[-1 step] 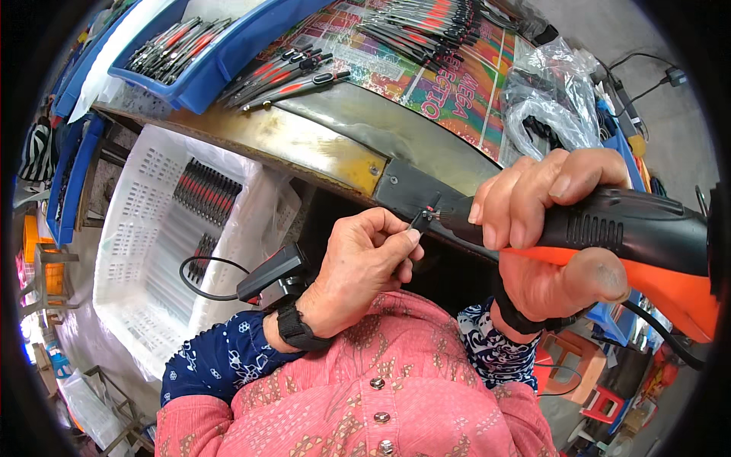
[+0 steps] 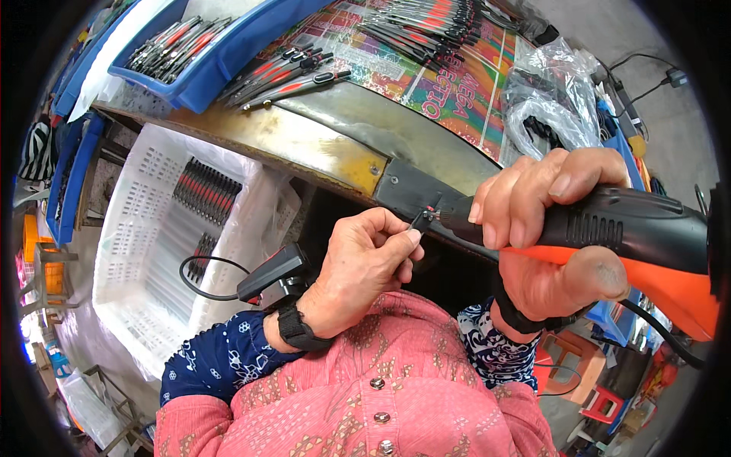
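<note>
My right hand (image 2: 544, 228) is wrapped around a black and orange electric screwdriver (image 2: 640, 236), which lies level and points left. Its tip (image 2: 435, 215) meets a small thin dark part (image 2: 419, 221) that my left hand (image 2: 365, 266) pinches between thumb and forefinger. Both hands are just below the metal front edge of the workbench (image 2: 320, 145), above my pink shirt. A black device with a cable (image 2: 276, 280) is strapped to my left wrist.
Rows of red and black slim tools (image 2: 289, 72) lie on the bench and in a blue tray (image 2: 179, 46). A white slotted crate (image 2: 137, 259) holding several of them stands below left. Crumpled clear plastic bags (image 2: 544, 99) lie at the right, small stools (image 2: 579, 381) lower right.
</note>
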A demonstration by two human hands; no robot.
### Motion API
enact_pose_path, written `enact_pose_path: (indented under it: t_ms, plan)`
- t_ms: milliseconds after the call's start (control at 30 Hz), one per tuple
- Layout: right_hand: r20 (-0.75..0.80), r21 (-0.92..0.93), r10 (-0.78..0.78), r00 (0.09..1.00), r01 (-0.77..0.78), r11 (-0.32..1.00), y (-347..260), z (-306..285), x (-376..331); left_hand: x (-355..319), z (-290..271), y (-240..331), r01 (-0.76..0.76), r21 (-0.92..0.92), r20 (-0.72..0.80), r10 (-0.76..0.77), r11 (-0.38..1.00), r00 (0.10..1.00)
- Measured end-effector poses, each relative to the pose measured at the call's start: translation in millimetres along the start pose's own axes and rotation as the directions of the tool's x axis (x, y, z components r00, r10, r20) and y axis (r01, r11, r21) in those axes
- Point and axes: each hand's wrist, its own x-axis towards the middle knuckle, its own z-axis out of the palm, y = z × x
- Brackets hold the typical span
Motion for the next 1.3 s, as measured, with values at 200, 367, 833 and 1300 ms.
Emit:
enact_pose_path:
  t_ms: [200, 367, 833, 1300]
  plan:
    - [-0.012, -0.033, 0.027, 1.000, -0.027, 0.999, -0.4, 4.4, 1.2, -1.4, 1.0, 0.1, 0.000, 0.038, -0.008, 0.000, 0.999, 1.000]
    - [-0.021, -0.052, 0.041, 0.999, -0.042, 0.998, -0.8, 6.6, 2.0, -1.5, 1.4, 1.4, 0.037, 0.049, -0.026, -0.035, 0.998, 0.999]
    - [-0.027, -0.090, 0.076, 0.997, -0.078, 0.993, -3.2, 12.2, 4.9, -1.4, 2.4, 2.8, 0.022, 0.085, -0.043, -0.019, 0.996, 0.999]
    - [0.046, -0.143, 0.172, 0.984, -0.164, 0.976, 1.0, 17.3, 17.2, -1.9, 8.8, 0.4, -0.096, 0.032, -0.122, 0.100, 0.995, 0.988]
